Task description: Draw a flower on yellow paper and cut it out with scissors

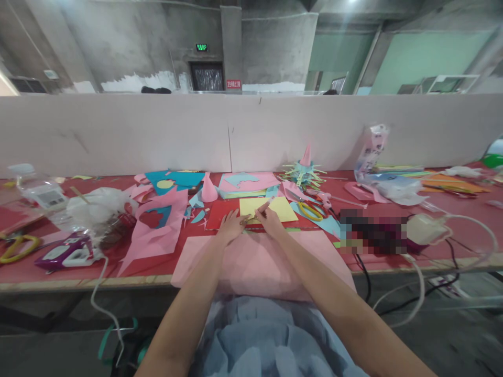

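My right hand [267, 217] is closed around a slim pen [270, 202], its tip low over a yellow paper sheet [281, 208]. Beside it, my left hand [232, 225] lies with fingers spread at the sheet's left edge, over red paper [215, 213]. Something small and dark shows between the two hands, too small to name. Under my forearms a large pink sheet [267, 262] hangs over the table's front edge.
A pink paper cone [209, 188] and a spiky paper piece [304, 170] stand behind. Yellow scissors [310, 211] lie right of the yellow sheet. Cut pink paper [161, 230], a bottle [37, 188] and a purple glue gun [68, 252] are left; a white plug [426, 229] with cables is right.
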{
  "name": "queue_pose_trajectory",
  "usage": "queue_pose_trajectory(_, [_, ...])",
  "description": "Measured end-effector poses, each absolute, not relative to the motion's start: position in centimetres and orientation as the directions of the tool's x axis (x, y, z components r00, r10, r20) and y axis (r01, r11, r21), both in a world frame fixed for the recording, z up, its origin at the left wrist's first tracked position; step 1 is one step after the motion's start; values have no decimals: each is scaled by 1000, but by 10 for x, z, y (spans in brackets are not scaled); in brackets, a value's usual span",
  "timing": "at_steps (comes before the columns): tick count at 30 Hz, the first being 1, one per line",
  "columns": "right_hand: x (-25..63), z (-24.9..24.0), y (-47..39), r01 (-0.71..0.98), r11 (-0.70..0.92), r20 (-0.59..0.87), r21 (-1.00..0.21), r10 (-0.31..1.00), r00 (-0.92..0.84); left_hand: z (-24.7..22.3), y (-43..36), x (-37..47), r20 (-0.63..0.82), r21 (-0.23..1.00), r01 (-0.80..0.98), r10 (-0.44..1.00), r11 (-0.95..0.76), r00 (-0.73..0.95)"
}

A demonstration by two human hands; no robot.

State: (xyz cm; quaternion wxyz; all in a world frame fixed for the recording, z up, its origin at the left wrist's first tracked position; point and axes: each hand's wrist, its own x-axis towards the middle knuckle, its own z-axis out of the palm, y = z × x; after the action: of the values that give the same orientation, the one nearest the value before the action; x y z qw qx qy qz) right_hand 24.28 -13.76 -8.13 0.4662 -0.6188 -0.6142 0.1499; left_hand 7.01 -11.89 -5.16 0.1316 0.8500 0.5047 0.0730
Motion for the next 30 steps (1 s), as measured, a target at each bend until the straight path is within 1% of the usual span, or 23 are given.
queue_pose_trajectory(13, [242, -80, -140, 666, 157, 394, -729, 892, 222, -51, -119, 70, -19, 296, 840, 876, -455, 481])
queue_pose_trajectory(21, [241, -75, -144, 707, 79, 376, -703, 885, 275, -49, -121, 70, -25, 308, 839, 878, -449, 478])
queue_pose_trajectory(30, [241, -74, -144, 719, 67, 391, -691, 872, 295, -49, -119, 69, -26, 307, 839, 877, -449, 479])
